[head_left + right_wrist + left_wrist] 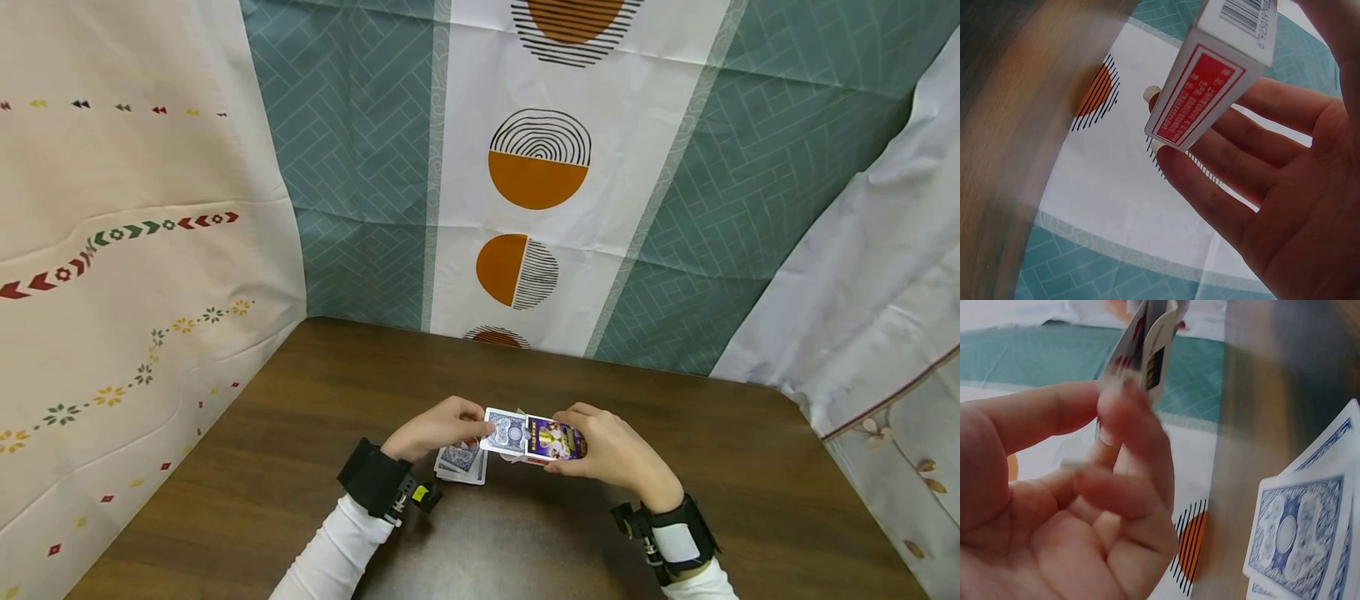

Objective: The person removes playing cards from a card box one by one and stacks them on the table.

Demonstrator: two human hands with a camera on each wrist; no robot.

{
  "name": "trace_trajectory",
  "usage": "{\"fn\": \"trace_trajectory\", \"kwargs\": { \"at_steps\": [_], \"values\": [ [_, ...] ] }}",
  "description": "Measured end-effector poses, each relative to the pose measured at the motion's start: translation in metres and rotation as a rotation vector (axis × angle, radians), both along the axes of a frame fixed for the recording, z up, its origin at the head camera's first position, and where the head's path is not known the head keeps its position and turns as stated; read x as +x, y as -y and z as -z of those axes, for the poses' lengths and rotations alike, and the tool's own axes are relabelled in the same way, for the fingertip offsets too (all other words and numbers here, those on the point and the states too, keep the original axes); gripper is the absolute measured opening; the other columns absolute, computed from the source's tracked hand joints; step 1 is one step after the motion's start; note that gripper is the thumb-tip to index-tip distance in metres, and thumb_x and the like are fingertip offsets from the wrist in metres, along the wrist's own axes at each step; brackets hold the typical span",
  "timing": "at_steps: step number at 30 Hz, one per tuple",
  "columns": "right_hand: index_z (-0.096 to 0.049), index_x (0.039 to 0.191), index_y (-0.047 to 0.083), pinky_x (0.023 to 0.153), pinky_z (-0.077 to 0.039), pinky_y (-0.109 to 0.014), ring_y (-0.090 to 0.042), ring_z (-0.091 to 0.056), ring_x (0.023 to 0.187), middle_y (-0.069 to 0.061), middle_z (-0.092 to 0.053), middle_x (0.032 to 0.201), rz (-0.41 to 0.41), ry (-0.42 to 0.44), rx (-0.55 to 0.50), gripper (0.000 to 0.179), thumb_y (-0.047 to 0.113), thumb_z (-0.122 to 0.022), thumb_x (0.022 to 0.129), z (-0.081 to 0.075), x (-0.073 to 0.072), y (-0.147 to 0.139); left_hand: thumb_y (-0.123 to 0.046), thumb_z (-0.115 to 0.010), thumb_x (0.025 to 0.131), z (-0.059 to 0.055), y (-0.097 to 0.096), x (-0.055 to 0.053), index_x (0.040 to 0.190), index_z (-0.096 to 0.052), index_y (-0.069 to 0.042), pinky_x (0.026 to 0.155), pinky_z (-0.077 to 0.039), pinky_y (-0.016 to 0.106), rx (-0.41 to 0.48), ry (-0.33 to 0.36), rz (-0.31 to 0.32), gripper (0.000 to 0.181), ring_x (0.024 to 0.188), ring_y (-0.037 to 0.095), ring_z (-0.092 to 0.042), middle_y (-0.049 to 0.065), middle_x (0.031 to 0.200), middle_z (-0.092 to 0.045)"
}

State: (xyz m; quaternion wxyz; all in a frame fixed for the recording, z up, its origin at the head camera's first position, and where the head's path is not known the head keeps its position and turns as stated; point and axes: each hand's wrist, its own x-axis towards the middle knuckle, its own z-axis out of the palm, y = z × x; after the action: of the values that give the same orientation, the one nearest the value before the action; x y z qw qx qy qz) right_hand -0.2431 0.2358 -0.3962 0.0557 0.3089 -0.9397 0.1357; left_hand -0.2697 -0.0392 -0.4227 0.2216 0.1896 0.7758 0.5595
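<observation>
My left hand (442, 427) pinches a playing card (506, 432) with a blue patterned back between thumb and fingers. The card's other end meets the open end of a purple-fronted card box (553, 439), where a white flap sticks out. My right hand (618, 450) grips this box by its far end and long sides. In the right wrist view, the box (1222, 75) shows a white edge with a red label and a barcode. Below my left hand, a loose pile of blue-backed cards (465, 465) lies on the table; the left wrist view shows these cards (1297, 537) fanned unevenly.
The brown wooden table (337, 375) spreads around both hands. Behind it hangs a teal and white patterned cloth (525, 208), with a cream cloth (150, 333) on the left and a white one (862, 292) on the right. Each wrist wears a black camera strap.
</observation>
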Motion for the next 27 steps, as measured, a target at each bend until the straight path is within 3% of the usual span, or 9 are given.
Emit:
{"fn": "trace_trajectory", "kwargs": {
  "at_steps": [7, 14, 19, 27],
  "values": [
    [-0.067, 0.112, 0.009, 0.069, -0.051, -0.023, -0.007, -0.057, 0.08, -0.001, -0.065, 0.103, 0.006, 0.004, 0.009, 0.059, 0.049, -0.082, 0.071, 0.002, 0.0, 0.0, -0.015, -0.055, 0.098, -0.003, 0.009, -0.002, 0.097, -0.062, 0.003, 0.06, -0.041, 0.026, 0.012, 0.029, -0.014, 0.019, 0.063, 0.013, -0.065, 0.005, 0.079, -0.066],
    [-0.067, 0.112, 0.01, 0.072, -0.052, -0.025, -0.008, -0.058, 0.084, -0.001, -0.066, 0.105, 0.011, 0.003, 0.01, 0.061, 0.052, -0.08, 0.071, 0.002, 0.0, 0.001, -0.011, -0.054, 0.098, -0.002, 0.012, -0.002, 0.098, -0.061, 0.005, 0.058, -0.04, 0.025, 0.02, 0.033, -0.031, 0.017, 0.063, 0.013, -0.067, 0.005, 0.075, -0.066],
    [-0.067, 0.112, 0.009, 0.071, -0.051, -0.024, -0.008, -0.057, 0.083, -0.001, -0.066, 0.105, 0.01, -0.005, 0.015, 0.059, 0.05, -0.081, 0.071, 0.002, 0.001, 0.0, -0.008, -0.053, 0.098, -0.001, 0.015, -0.003, 0.097, -0.06, 0.006, 0.061, -0.041, 0.026, 0.032, 0.029, -0.06, 0.015, 0.065, 0.016, -0.066, 0.003, 0.072, -0.062],
    [-0.068, 0.112, 0.01, 0.073, -0.051, -0.025, -0.008, -0.058, 0.084, 0.0, -0.065, 0.103, 0.001, -0.006, -0.004, 0.059, 0.049, -0.082, 0.07, 0.001, 0.001, -0.001, -0.006, -0.053, 0.097, 0.003, 0.024, -0.012, 0.114, -0.059, 0.009, 0.066, -0.042, 0.028, 0.08, 0.011, -0.127, 0.024, 0.072, 0.017, -0.055, 0.003, 0.08, -0.058]
  ]
}}
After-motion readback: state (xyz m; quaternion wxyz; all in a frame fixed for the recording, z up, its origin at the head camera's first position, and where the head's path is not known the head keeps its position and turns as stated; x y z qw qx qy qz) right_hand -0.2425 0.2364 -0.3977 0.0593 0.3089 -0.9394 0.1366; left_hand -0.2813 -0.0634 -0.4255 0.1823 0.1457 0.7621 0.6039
